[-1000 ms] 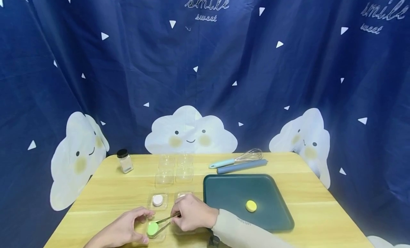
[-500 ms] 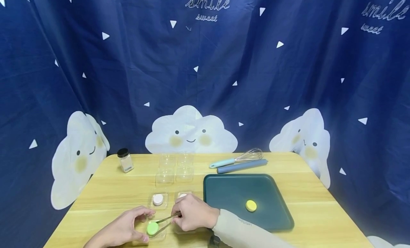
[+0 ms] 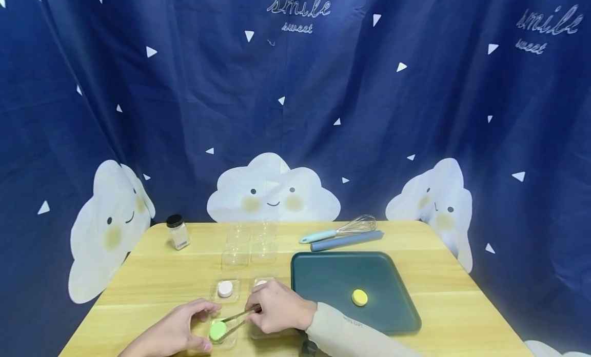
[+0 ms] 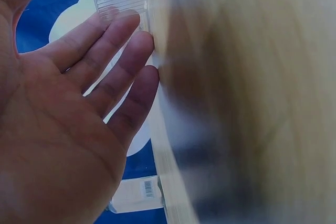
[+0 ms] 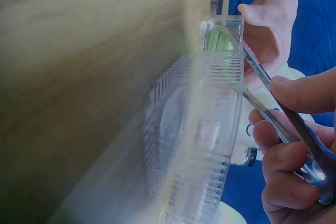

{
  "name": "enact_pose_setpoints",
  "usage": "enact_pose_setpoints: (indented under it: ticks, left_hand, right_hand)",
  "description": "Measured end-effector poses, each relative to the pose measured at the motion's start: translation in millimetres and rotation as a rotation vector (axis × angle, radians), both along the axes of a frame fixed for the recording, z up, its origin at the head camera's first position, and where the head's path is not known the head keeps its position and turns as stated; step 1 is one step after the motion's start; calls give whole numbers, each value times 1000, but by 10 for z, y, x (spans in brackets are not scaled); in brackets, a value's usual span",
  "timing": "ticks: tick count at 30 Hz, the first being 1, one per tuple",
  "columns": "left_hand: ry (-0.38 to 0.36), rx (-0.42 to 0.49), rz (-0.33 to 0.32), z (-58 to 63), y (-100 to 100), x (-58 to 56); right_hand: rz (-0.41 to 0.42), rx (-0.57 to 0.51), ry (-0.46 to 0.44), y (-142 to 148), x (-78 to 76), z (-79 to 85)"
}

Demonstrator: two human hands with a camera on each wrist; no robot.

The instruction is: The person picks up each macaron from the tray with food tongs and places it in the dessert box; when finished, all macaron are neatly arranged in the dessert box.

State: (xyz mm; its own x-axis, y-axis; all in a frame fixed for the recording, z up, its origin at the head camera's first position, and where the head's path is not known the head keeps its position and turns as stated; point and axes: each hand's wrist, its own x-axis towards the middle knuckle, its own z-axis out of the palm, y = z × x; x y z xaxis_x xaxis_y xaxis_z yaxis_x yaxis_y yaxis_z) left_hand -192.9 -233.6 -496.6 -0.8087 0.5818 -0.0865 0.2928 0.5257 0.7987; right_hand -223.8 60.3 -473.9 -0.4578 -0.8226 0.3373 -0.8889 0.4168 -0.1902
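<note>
My right hand grips a pair of metal tongs, its thumb and fingers around the arms in the right wrist view. The tong tips lie on either side of a green macaron, which sits in a small clear plastic box at the table's front. My left hand is at the left of that box, thumb in front and fingers behind. In the left wrist view its fingers are nearly straight, with fingertips by the ribbed box wall. Behind it, a white macaron lies in another clear box.
Right of the hands is a dark green tray with a yellow macaron. Another white macaron is partly hidden by my right hand. Further back are clear plastic lids, a jar, a whisk and a blue rolling pin.
The head view has shifted slightly. Both hands, the tongs and the green macaron keep almost the same places relative to each other.
</note>
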Motion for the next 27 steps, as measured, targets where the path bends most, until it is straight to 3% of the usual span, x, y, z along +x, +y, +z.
enact_pose_setpoints:
  ticks: [4, 11, 19, 25, 27]
  left_hand:
    - [31, -6, -6, -2, 0, -5]
    - [7, -18, -3, 10, 8, 5]
    - [58, -50, 3, 45, 25, -4]
    - [35, 8, -15, 71, 5, -3]
    - [62, -1, 19, 95, 14, 6]
  right_hand:
    - [-13, 5, -1, 20, 10, 2]
    - [-2, 6, 9, 50, 17, 7]
    - [-13, -27, -63, 142, -10, 135]
    - [-12, -80, -132, 262, -40, 257]
    - [-20, -113, -153, 323, -49, 307]
